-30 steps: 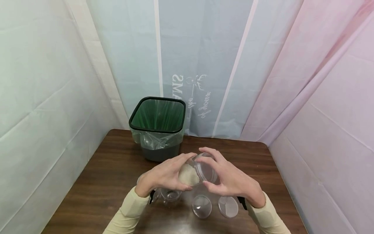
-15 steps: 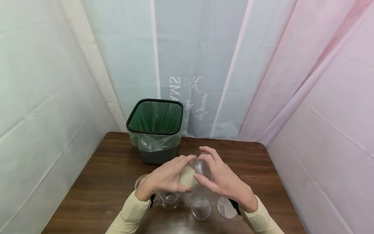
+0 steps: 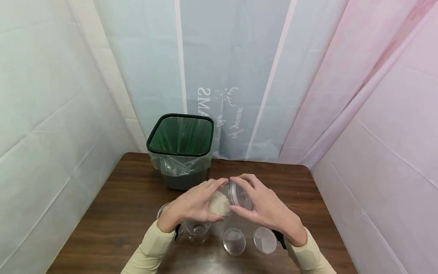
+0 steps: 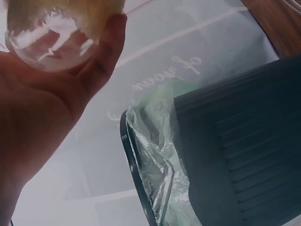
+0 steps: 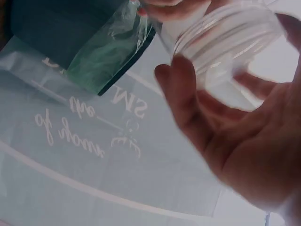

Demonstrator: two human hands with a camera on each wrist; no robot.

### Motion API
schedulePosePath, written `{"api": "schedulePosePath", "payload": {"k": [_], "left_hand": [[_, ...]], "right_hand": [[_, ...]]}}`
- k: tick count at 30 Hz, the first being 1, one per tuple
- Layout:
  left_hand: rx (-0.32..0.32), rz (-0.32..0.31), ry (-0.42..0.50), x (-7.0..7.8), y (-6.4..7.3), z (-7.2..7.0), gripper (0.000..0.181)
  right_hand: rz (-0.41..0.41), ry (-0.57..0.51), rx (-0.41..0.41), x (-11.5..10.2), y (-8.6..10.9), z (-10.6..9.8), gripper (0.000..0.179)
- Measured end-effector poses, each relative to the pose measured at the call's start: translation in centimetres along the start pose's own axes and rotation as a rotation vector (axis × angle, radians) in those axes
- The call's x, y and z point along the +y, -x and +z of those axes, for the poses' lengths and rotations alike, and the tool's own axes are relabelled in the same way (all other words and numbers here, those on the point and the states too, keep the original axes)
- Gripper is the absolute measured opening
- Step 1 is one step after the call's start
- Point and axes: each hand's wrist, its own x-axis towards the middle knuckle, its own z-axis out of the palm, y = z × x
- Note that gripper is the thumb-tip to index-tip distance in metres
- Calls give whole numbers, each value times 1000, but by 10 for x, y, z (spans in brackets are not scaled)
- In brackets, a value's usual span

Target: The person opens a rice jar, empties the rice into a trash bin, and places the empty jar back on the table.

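My left hand [image 3: 196, 203] grips the body of a clear jar [image 3: 224, 189], which lies tilted on its side above the table. Pale, rice-like grains [image 3: 219, 204] fill part of it near the palm. From the other side, my right hand [image 3: 265, 201] curls its fingers and thumb round the clear threaded end [image 5: 225, 42]. I cannot tell whether a lid sits on that end. Below the left wrist stands another clear jar [image 3: 197, 232]. Two clear round lids [image 3: 234, 242] lie on the table under the hands.
A dark bin [image 3: 184, 180] with a black rim and a clear liner [image 4: 164, 179] stands at the back left of the brown wooden table [image 3: 113, 213]. Another clear rim [image 3: 161, 209] shows partly behind the left wrist. Cloth curtains [image 3: 239, 57] enclose the back and sides.
My right fingers have shifted round the threaded end, coming off and closing on it again. The left hand keeps its hold, and the jar stays in nearly the same place.
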Motion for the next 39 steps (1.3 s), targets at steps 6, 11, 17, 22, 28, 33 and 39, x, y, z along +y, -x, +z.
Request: {"api": "schedulePosePath", "payload": {"k": [6, 11, 17, 22, 28, 33, 39], "left_hand": [[-75, -4, 151, -2, 1, -1, 100], [-76, -6, 187, -4, 4, -3, 99], [-23, -3, 187, -9, 7, -7, 99], [54, 1, 183, -17, 7, -16, 101], [147, 14, 108, -27, 3, -42, 103], [159, 30, 116, -31, 0, -66, 101], [171, 30, 88, -34, 1, -88, 102]], "right_hand": [[-215, -104, 10, 9, 3, -5, 64], [-353, -184, 116, 11, 1, -4, 58], [-311, -312, 195, 14, 0, 0, 62], [-167, -488, 233, 28, 6, 4, 66], [-44, -627, 224, 45, 12, 10, 60], [-95, -702, 250, 57, 17, 18, 53], [-75, -735, 277, 68, 35, 24, 45]]}}
